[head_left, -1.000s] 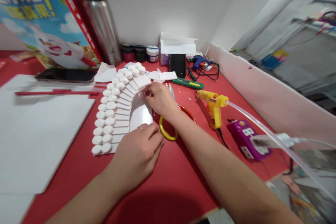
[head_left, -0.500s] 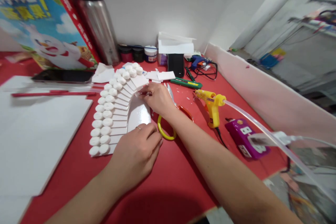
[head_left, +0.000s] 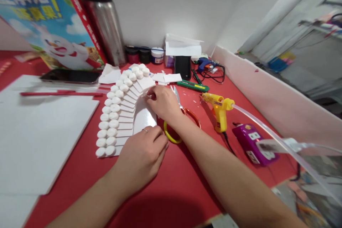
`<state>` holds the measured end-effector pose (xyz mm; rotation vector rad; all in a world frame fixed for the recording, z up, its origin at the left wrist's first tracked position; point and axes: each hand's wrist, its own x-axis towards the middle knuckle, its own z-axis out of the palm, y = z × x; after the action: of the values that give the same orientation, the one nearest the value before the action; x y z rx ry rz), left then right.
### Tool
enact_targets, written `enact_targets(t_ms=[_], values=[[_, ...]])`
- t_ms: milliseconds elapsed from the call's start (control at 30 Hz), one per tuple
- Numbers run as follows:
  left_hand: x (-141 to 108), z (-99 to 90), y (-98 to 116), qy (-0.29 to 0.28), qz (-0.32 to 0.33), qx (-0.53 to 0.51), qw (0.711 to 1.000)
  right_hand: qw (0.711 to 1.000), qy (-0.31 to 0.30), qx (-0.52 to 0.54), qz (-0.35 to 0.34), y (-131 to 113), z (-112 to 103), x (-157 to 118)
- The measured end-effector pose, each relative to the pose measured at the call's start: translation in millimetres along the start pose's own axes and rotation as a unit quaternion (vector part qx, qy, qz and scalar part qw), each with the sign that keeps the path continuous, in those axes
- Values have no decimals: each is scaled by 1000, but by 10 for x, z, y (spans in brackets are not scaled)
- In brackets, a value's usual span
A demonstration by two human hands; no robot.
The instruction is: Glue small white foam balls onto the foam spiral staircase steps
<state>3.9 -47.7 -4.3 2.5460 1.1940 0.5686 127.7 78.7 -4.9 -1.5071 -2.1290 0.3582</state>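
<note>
A curved white piece [head_left: 125, 117] lies on the red table, built of narrow strips fanned side by side, with two rows of round white discs along its outer edge. My right hand [head_left: 164, 103] is at the inner edge near its upper end, fingertips pinched together; what they hold is too small to make out. My left hand [head_left: 145, 149] rests at the lower inner side, fingers curled together, and what is under them is hidden. Scissors [head_left: 173, 134] with yellow and red handles lie partly beneath my right wrist.
Right of my hands are a yellow glue gun [head_left: 219, 112], a purple power strip [head_left: 253, 144] and a green cutter [head_left: 192, 86]. White boards [head_left: 45, 131], a red pen [head_left: 62, 93] and a phone [head_left: 70, 76] lie left. A steel flask [head_left: 107, 25] stands behind.
The whole view has shifted slightly, so things appear a little farther right. Both hands keep nearly the same places at the curved piece.
</note>
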Motion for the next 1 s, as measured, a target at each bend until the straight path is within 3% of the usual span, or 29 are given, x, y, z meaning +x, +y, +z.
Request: enact_targets(t_ms=[300, 1000], values=[[0, -14, 10, -4, -7, -2, 1000, 1000, -4, -18, -23, 5, 33, -1], [-6, -14, -2, -8, -6, 0, 1000, 993, -27, -51, -107, 72, -159, -154]])
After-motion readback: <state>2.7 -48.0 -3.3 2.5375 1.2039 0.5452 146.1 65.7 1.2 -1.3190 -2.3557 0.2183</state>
